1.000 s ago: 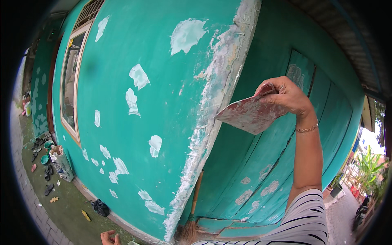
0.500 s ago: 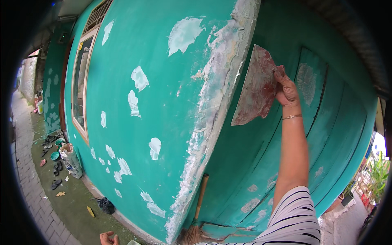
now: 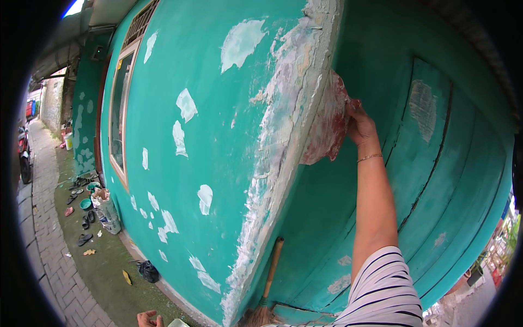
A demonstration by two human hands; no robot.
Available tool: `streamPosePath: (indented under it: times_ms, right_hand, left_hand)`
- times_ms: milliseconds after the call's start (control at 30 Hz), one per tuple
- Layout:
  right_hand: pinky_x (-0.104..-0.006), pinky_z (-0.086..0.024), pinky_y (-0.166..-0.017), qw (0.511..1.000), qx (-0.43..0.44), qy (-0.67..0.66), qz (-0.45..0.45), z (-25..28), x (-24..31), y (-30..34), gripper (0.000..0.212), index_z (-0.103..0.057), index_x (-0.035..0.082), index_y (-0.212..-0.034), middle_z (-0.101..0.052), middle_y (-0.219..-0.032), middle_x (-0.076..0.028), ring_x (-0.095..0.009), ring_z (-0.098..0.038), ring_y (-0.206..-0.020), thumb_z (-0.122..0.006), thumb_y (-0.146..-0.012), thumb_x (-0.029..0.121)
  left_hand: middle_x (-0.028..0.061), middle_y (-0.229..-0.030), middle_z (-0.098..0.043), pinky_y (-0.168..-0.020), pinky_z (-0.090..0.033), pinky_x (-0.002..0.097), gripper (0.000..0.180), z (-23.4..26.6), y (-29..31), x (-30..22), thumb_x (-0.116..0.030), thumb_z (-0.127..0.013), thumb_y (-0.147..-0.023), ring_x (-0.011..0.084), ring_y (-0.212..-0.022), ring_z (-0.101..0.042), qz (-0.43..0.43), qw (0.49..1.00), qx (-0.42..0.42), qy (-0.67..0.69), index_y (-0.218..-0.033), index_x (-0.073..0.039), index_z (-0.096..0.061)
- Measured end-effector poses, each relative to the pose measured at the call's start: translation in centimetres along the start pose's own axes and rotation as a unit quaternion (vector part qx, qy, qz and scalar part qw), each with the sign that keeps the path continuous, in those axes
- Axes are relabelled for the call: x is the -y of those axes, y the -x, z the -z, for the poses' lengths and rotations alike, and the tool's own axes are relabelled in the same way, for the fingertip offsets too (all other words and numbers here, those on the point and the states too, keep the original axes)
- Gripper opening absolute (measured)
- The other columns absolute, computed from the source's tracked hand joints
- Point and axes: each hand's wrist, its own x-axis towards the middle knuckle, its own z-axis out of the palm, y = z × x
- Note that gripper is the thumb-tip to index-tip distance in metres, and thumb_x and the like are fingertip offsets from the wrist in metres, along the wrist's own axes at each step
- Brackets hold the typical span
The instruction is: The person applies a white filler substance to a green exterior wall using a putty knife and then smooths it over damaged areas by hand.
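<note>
My right hand (image 3: 360, 124) grips a flat red putty spreader (image 3: 328, 131) smeared with pale filler. Its left edge meets the rough, white-filled corner (image 3: 283, 122) of the green wall, whose ridge hides part of the blade. The right arm reaches up in a striped sleeve. At the bottom edge, only the curled fingers of my left hand (image 3: 149, 319) show; whatever they hold is cut off. Beside them is the rim of a pale object (image 3: 178, 323), too cropped to name. Several white filler patches (image 3: 242, 43) dot the green wall (image 3: 218, 147).
A broom (image 3: 272, 272) leans in the recess right of the corner, beside a green panelled surface (image 3: 403, 180). Along the wall's foot are a black plastic bag (image 3: 148, 271), an opened sack (image 3: 106, 211), a green bowl (image 3: 85, 204) and several sandals (image 3: 84, 238). A window (image 3: 120, 114) stands left.
My right hand has brought the spreader leftward to the wall corner, so the ridge covers part of its blade. The view has shifted slightly. My left hand stays low at the bottom edge.
</note>
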Motion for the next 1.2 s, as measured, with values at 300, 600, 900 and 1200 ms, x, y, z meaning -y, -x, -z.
streamPosePath:
  times_ms: [300, 600, 900, 1200]
  right_hand:
    - [-0.0319, -0.047, -0.091, 0.972, -0.054, 0.138, 0.184, -0.6, 7.7, 6.7, 0.033, -0.056, 0.003, -0.119, -0.062, -0.114, -0.006, -0.017, -0.059, -0.103, -0.061, -0.087, 0.002]
    - [-0.0401, -0.052, -0.081, 0.369, -0.041, 0.764, 0.527, -17.4, 7.0, 6.4, 0.029, -0.069, 0.011, -0.105, -0.068, -0.1, -0.011, -0.029, -0.064, -0.096, -0.064, -0.077, 0.005]
    - [-0.0523, -0.043, -0.092, 0.354, 0.114, 0.837, 0.402, -17.8, 1.1, 11.4, 0.036, -0.064, -0.002, -0.108, -0.061, -0.112, -0.02, -0.035, -0.058, -0.106, -0.062, -0.08, 0.02]
    - [-0.0409, -0.053, -0.077, 0.556, 0.157, 0.782, 0.234, -21.3, 2.1, 20.9, 0.032, -0.065, 0.001, -0.105, -0.066, -0.1, -0.018, -0.032, -0.066, -0.088, -0.061, -0.073, 0.003]
  left_hand:
    - [0.0099, -0.093, -0.057, -0.066, -0.046, 0.0309, 0.025, 0.1, -0.1, -0.7, -0.016, -0.071, -0.079, 0.0195, -0.074, -0.052, 0.012, 1.0, -0.011, -0.027, -0.1, -0.004, -0.066]
    - [0.0044, -0.087, -0.047, -0.057, -0.04, 0.024, 0.017, -3.8, -1.9, 2.5, 0.002, -0.066, -0.069, 0.01, -0.062, -0.042, -0.006, 0.999, -0.009, 0.038, -0.084, -0.001, -0.058]
    - [0.0053, -0.087, -0.047, -0.058, -0.041, 0.0258, 0.018, -3.6, -2.9, 3.5, 0.002, -0.066, -0.069, 0.012, -0.064, -0.044, -0.02, 0.999, 0.02, 0.042, -0.085, -0.001, -0.058]
    - [0.0057, -0.087, -0.047, -0.058, -0.04, 0.0263, 0.019, -1.0, -4.7, 3.9, 0.001, -0.066, -0.068, 0.0131, -0.063, -0.042, -0.033, 0.999, 0.03, 0.014, -0.085, 0.0, -0.058]
